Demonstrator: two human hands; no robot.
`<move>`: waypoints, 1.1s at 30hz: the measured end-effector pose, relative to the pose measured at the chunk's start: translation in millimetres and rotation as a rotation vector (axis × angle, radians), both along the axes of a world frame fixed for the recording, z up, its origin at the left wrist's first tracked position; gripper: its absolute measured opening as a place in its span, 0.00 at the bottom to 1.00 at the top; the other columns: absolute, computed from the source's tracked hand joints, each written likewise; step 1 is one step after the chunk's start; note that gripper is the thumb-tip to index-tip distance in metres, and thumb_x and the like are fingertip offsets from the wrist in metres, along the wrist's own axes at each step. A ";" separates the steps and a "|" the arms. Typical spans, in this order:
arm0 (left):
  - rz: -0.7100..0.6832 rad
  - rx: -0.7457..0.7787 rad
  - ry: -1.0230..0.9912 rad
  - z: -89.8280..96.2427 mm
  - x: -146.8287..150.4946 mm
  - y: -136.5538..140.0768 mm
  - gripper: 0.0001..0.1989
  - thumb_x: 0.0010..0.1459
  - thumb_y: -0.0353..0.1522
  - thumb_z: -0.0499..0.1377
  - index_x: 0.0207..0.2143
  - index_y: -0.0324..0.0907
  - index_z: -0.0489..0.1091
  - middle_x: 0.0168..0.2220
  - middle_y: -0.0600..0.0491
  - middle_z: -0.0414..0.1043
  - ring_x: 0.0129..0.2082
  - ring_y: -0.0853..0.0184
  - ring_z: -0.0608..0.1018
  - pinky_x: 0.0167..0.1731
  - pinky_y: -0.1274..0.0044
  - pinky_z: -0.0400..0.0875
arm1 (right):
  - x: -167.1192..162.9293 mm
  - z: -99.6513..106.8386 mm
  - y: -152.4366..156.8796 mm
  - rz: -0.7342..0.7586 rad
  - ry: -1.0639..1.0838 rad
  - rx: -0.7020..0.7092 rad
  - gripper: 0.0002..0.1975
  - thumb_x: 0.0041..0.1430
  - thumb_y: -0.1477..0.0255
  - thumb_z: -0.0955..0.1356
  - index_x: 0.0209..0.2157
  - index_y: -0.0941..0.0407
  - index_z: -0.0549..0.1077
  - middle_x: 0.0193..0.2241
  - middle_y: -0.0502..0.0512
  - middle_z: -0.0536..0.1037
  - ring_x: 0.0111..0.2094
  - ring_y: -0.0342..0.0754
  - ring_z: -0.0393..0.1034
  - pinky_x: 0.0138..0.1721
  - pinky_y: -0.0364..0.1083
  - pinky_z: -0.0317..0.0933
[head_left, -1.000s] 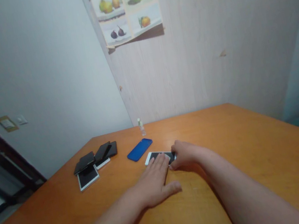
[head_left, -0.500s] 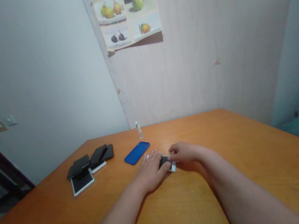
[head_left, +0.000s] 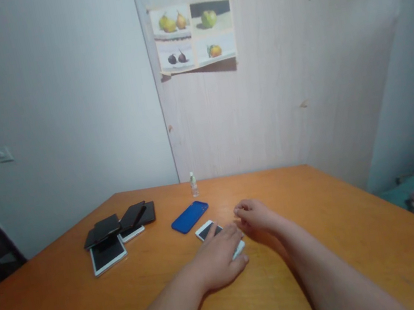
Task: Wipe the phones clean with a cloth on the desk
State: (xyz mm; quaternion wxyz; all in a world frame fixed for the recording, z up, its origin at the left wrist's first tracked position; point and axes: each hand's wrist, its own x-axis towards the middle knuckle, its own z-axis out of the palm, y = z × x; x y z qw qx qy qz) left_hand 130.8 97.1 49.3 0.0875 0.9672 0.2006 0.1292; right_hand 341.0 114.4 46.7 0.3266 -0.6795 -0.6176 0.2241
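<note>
A white smartphone (head_left: 209,229) with a dark screen lies face up on the wooden table. My left hand (head_left: 221,255) rests flat across it with the fingers stretched out, covering its middle and leaving the far end and a strip of the near end visible. Just right of the phone, my right hand (head_left: 256,215) is closed, thumb and fingers drawn together near the tabletop. Anything inside those fingers is hidden or too small to make out. A blue phone case (head_left: 190,216) lies beyond the phone, a little to the left.
A small clear bottle (head_left: 193,185) stands near the wall. To the left lie a white-edged tablet (head_left: 108,254) and several black folding cases (head_left: 106,227), partly overlapping. The wooden table (head_left: 352,252) reaches the wall, where a fruit picture sheet (head_left: 194,37) hangs.
My left hand has slid toward the near right end of the phone, uncovering its far end. My right hand stays beside the phone, now slightly apart from it. The camera view has shifted.
</note>
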 end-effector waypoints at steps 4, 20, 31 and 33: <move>-0.069 -0.015 -0.018 4.4 2.3 -4.8 0.22 0.66 0.32 0.47 0.60 0.50 0.64 0.65 0.51 0.64 0.65 0.59 0.64 0.68 0.55 0.37 | 2.0 -9.6 8.1 -0.062 -0.052 0.088 0.13 0.64 0.66 0.62 0.37 0.58 0.75 0.32 0.54 0.79 0.34 0.45 0.73 0.34 0.40 0.61; 0.197 -0.028 -0.273 -10.8 1.8 19.7 0.07 0.57 0.37 0.60 0.36 0.45 0.74 0.42 0.50 0.76 0.47 0.58 0.74 0.56 0.63 0.63 | 4.4 -18.6 8.7 -0.080 -0.050 0.237 0.15 0.62 0.63 0.63 0.30 0.57 0.75 0.27 0.54 0.77 0.29 0.46 0.69 0.31 0.43 0.56; 0.084 -0.087 -0.253 -15.0 -4.9 32.9 0.20 0.46 0.26 0.58 0.44 0.46 0.75 0.48 0.48 0.73 0.52 0.56 0.71 0.55 0.67 0.65 | 4.1 -14.2 7.1 -0.124 -0.072 0.229 0.18 0.64 0.60 0.62 0.31 0.57 0.76 0.28 0.55 0.78 0.31 0.48 0.70 0.33 0.44 0.59; -0.046 -0.159 -0.248 -9.8 -5.1 28.4 0.21 0.43 0.24 0.57 0.41 0.47 0.74 0.47 0.52 0.74 0.51 0.59 0.73 0.55 0.68 0.64 | 6.8 -14.3 7.9 -0.119 -0.066 0.248 0.18 0.64 0.59 0.62 0.33 0.56 0.76 0.30 0.55 0.79 0.34 0.49 0.72 0.36 0.45 0.61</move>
